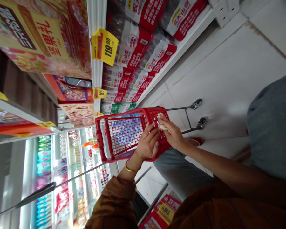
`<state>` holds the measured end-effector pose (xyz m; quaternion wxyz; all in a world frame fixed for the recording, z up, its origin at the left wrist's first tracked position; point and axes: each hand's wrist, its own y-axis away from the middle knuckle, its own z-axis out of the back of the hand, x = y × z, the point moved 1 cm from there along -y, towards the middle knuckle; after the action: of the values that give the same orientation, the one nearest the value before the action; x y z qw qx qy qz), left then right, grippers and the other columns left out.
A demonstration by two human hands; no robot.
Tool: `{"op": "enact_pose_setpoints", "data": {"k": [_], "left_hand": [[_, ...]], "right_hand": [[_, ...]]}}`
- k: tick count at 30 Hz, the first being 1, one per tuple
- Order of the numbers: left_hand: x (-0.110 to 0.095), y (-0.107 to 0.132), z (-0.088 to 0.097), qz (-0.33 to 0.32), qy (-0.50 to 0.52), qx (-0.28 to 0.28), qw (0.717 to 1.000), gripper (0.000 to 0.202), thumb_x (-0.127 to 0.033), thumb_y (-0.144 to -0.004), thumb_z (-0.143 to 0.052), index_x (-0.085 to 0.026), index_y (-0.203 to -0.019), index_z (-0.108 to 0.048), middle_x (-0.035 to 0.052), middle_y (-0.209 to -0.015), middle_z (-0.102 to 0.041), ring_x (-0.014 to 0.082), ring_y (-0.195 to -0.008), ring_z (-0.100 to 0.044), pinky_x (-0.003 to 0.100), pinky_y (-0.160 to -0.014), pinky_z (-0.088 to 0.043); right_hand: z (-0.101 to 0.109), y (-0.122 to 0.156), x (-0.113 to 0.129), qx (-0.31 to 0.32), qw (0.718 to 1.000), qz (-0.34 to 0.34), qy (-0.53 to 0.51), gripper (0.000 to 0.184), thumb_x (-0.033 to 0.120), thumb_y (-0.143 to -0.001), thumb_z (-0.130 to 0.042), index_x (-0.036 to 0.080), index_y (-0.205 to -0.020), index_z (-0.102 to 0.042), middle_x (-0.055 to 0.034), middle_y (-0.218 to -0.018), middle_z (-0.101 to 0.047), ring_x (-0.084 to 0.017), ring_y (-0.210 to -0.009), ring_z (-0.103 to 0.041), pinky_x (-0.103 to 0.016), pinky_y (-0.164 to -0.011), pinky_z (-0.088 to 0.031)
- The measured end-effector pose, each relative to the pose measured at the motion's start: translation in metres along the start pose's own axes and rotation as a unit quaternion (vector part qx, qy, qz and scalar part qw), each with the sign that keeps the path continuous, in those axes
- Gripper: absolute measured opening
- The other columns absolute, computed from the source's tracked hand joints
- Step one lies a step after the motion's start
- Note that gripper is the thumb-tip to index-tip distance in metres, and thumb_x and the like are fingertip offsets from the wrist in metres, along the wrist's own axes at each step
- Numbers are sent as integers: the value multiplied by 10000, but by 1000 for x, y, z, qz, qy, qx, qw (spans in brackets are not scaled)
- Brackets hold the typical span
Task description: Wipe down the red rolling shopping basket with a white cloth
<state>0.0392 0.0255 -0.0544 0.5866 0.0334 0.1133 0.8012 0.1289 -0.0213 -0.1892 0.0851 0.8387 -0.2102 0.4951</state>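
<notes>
Basket (102,140): red, wheeled, mesh-sided; a blue-and-white pack (124,130) shows through the mesh.
Left hand (147,144): flat on the basket's side, fingers spread, gripping nothing.
Right hand (173,133): fingers closed on a white cloth (160,122), pressed against the basket's end wall.
Surroundings: water packs (138,47) fill the shelf beside the basket; a yellow price tag (105,46) hangs above; tiled floor (228,73) beneath.

Left hand (147,144) lies flat, fingers spread, arm sleeved. Right hand (173,134) is just right of it, fingers pinched closed, forearm bare and outstretched.
</notes>
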Motion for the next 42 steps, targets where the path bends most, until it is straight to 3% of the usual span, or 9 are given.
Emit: {"op": "enact_pose_setpoints", "data": {"k": [5,10,15,19,23,28,33,39,42], "left_hand": [[-1,1,-1,-13,5,-28,1000,376,-179,-873,-395,-87,-1199,-559,178,-1152,-636,329,-1321,-438,652,-1087,-347],[-4,1,0,-16,-9,-26,999,361,-173,-851,-414,-101,-1167,-572,165,-1119,-651,330,-1287,-477,643,-1078,-371],[-3,3,0,-18,-3,-20,1000,369,-173,-846,-425,-95,-1176,-572,168,-1103,-658,332,-1289,-475,654,-1079,-359],[-4,4,-1,-16,4,-21,1000,365,-178,-849,-433,-106,-1176,-578,162,-1099,-660,330,-1279,-484,653,-1066,-376],[-4,3,-2,-4,18,-22,1000,362,-180,-855,-424,-96,-1171,-577,170,-1108,-657,327,-1284,-476,646,-1067,-377],[-2,3,-2,-2,19,-28,999,366,-177,-865,-399,-87,-1173,-575,176,-1099,-649,325,-1282,-478,618,-1037,-426],[-1,6,-3,8,14,-29,999,366,-193,-881,-381,-107,-1182,-570,163,-1104,-653,315,-1262,-504,626,-1052,-404],[0,13,-5,7,9,-28,1000,370,-181,-879,-384,-97,-1189,-567,174,-1116,-653,310,-1279,-490,626,-1065,-389],[0,14,-5,9,6,-31,999,381,-179,-878,-392,-94,-1211,-556,177,-1131,-649,312,-1289,-482,632,-1075,-375]], "right_hand": [[3,-2,17,3,999,34,16,496,136,-919,-406,293,-1385,-471,-12,-1445,-488,-188,-1343,-446,-411,-1137,-383],[12,-24,-6,-71,995,19,64,514,171,-916,-420,284,-1417,-424,-20,-1473,-452,-216,-1388,-378,-472,-1179,-301],[13,-35,-32,5,999,14,32,530,315,-917,-500,238,-1434,-413,-56,-1464,-463,-238,-1415,-328,-487,-1180,-271],[15,-41,-40,12,1000,-22,-14,457,433,-913,-544,261,-1336,-543,-47,-1413,-526,-223,-1457,-210,-473,-1190,-223],[9,-46,-44,24,999,-34,-25,528,481,-892,-571,282,-1375,-498,-48,-1529,-362,-228,-1462,-187,-467,-1187,-216],[-5,-33,-39,-8,1000,-7,3,424,353,-978,-427,289,-1395,-472,-37,-1471,-455,-199,-1417,-323,-477,-1187,-246],[-9,-10,-32,-12,999,26,14,414,246,-978,-383,307,-1371,-498,-14,-1450,-483,-194,-1394,-370,-483,-1180,-294],[-7,20,-25,9,999,45,6,402,224,-981,-372,309,-1338,-534,-18,-1408,-528,-196,-1377,-397,-470,-1162,-344],[-5,20,-19,7,999,50,5,380,244,-983,-380,306,-1316,-553,-23,-1370,-562,-196,-1348,-438,-457,-1144,-377]]}}
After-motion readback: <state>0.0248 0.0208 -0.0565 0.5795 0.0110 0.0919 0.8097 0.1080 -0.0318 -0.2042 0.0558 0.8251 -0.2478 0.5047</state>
